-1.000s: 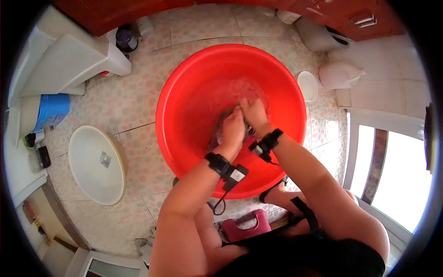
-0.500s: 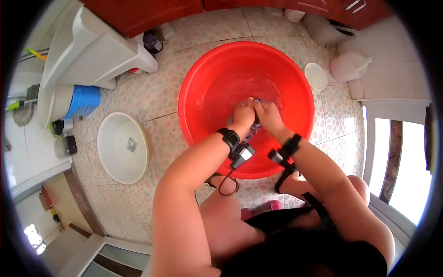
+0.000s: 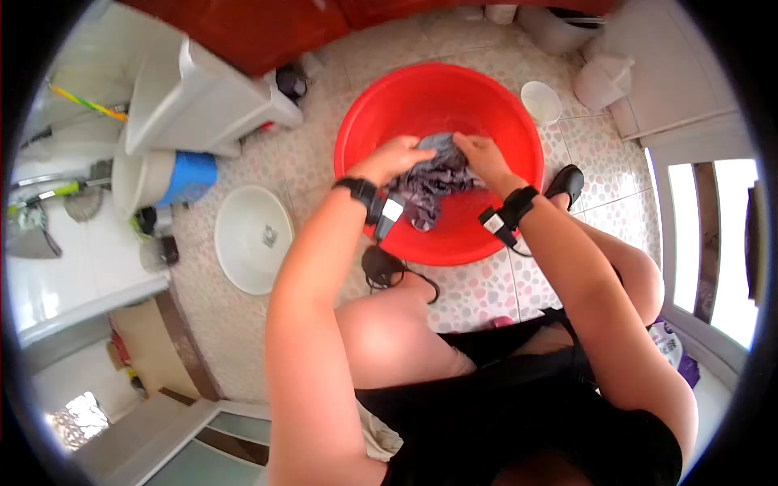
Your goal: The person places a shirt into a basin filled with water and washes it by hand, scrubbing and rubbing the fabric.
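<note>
A wet, crumpled garment (image 3: 438,180), dark grey and patterned with a plainer grey edge, hangs between my hands inside the red basin (image 3: 519,113). My left hand (image 3: 395,157) pinches its upper left edge between thumb and fingers. At the upper right edge, my right hand (image 3: 486,159) is closed on the same cloth. The lower folds drop toward the basin's near side; whether they touch water I cannot tell. Each wrist wears a black strap with a small device.
Left of the basin stands a white tub (image 3: 235,243) on the tiled floor. A small white bowl (image 3: 541,103) and a whitish jug (image 3: 604,81) are at the right. A white sink stand (image 3: 211,97) and a blue bucket (image 3: 192,176) are at the left.
Both hands have come up and apart, lifting and spreading the garment that was bunched low in the basin. The camera view has shifted, and a foot now shows right of the basin.
</note>
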The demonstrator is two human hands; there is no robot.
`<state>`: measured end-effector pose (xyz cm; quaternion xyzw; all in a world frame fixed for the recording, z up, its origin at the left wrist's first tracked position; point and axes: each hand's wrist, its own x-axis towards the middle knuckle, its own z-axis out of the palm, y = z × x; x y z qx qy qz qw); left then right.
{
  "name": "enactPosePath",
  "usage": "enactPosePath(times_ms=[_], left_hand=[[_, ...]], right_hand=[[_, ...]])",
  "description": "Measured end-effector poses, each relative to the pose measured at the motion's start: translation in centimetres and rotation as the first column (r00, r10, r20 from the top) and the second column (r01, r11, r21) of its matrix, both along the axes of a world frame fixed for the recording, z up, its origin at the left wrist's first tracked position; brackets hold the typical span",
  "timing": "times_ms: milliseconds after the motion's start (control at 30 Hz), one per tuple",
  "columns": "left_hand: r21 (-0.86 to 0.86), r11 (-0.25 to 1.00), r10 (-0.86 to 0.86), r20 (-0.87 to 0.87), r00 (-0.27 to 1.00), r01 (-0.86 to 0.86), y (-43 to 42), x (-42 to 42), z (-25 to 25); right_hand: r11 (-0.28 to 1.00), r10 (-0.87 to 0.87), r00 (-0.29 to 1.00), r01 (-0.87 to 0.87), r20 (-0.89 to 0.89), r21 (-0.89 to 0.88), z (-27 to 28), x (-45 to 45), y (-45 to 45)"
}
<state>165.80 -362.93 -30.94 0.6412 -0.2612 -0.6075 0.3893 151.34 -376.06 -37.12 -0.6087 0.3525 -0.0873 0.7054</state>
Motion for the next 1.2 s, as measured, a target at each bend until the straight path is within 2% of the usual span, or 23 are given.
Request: enactPosePath(times_ms=[33,100,200,267,400,467,500,567,667,800,867,900,967,1000,1067,1100,1167,1200], left_hand=[[-0.063,0.996,0.053,-0.05,0.997,-0.056,0.1,-0.2,-0.6],[-0.027,0.993,0.113,-0.009,0.994,-0.114,0.1,-0.4,0.0],[-0.002,0.987,0.157,-0.036,0.987,-0.158,0.0,-0.6,0.2],[-0.02,0.971,0.239,-0.057,0.969,-0.24,0.1,-0.8,0.5],[-0.056,0.97,0.229,-0.096,0.969,-0.235,-0.1,0.7,-1.6],[-0.097,0.965,0.224,-0.166,0.96,-0.242,0.1,1.4,-2.7],[-0.131,0.961,0.213,-0.217,0.953,-0.245,0.2,1.7,-3.3],[-0.112,0.955,0.242,-0.243,0.939,-0.275,0.4,2.2,-4.3],[-0.203,0.928,0.258,-0.253,0.933,-0.311,0.6,2.2,-5.5],[-0.172,0.91,0.295,-0.372,0.88,-0.378,0.8,2.3,-7.4],[-0.139,0.954,0.197,-0.38,0.904,-0.266,1.3,2.5,-7.6],[-0.131,0.955,0.198,-0.385,0.902,-0.266,1.4,2.9,-7.5],[0.041,0.994,-0.087,-0.213,0.973,0.098,1.5,3.8,-7.4],[0.041,0.994,-0.092,-0.219,0.971,0.103,1.3,4.3,-7.4],[0.03,0.96,-0.273,-0.092,0.958,0.277,1.1,4.9,-7.7],[0.028,0.961,-0.272,-0.094,0.958,0.276,1.2,4.7,-7.8],[-0.149,0.981,0.086,-0.259,0.962,-0.128,1.5,3.8,-8.3],[-0.172,0.929,0.241,-0.396,0.886,-0.329,1.2,2.7,-9.1]], right_hand=[[1.0,0.002,1.0,-0.003,0.003,0.024,0.4,0.0,0.1],[0.987,-0.027,0.998,0.018,0.056,0.16,2.1,-0.3,0.2],[0.992,-0.007,0.999,0.002,0.044,0.126,3.2,-1.0,-0.9],[0.976,0.13,0.991,-0.13,0.008,0.177,3.3,-1.2,-1.3],[0.965,0.103,0.995,-0.1,-0.002,0.243,2.6,-0.9,-1.6],[0.925,0.11,0.99,-0.134,0.089,0.356,1.6,-0.6,-1.8],[0.925,0.117,0.991,-0.13,0.058,0.356,1.2,-0.4,-1.7],[0.905,0.084,0.991,-0.119,0.103,0.408,0.7,0.1,-1.6],[0.879,0.075,0.997,-0.083,0.035,0.47,0.4,1.0,-1.4],[0.889,0.034,0.999,-0.033,0.005,0.457,-0.6,1.9,-1.7],[0.858,0.084,0.995,-0.096,0.046,0.504,-0.6,2.0,-2.3],[0.855,0.083,0.996,-0.092,0.041,0.51,-0.4,2.0,-2.4],[0.848,0.156,0.986,-0.162,0.054,0.504,0.0,1.8,-2.6],[0.849,0.151,0.987,-0.154,0.047,0.506,0.2,1.7,-2.7],[0.812,0.171,0.984,-0.172,0.054,0.558,0.5,1.7,-2.4],[0.812,0.172,0.984,-0.171,0.051,0.558,0.4,1.8,-2.3],[0.806,0.062,0.998,-0.07,0.034,0.587,-0.1,1.8,-2.2],[0.808,0.063,0.998,-0.07,0.033,0.585,-0.5,1.7,-2.3]])
